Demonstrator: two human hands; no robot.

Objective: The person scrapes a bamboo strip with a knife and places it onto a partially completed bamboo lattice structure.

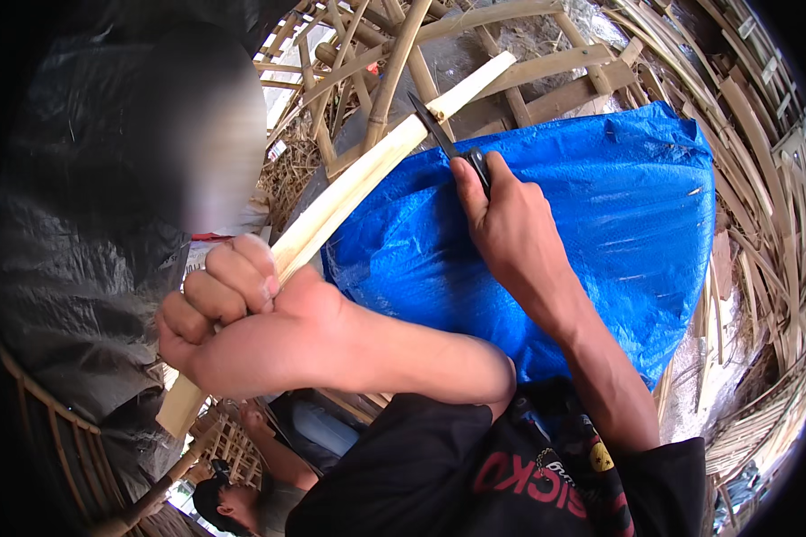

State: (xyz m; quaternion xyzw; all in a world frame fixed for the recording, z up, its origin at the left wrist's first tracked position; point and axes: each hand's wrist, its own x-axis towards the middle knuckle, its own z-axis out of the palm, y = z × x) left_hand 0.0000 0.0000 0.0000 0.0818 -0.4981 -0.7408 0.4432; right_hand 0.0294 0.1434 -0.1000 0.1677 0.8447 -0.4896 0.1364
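My left hand [233, 313] is wrapped round a long pale strip of split bamboo [358, 190], which slants up to the right and pokes out below the fist as well. In my right hand [506, 201] is a knife [437, 127] with a dark blade and black handle. The blade lies across the strip near a notch or node, toward its far end. A blue tarp [600, 206] spreads beneath my right forearm, over my lap.
Bamboo frames and poles [403, 72] stand beyond the tarp. Loose bamboo strips [752, 134] lie heaped along the right. Black plastic sheeting [81, 224] hangs at the left. Another person in a dark cap [210, 501] is at the lower left, near a woven bamboo lattice [242, 452].
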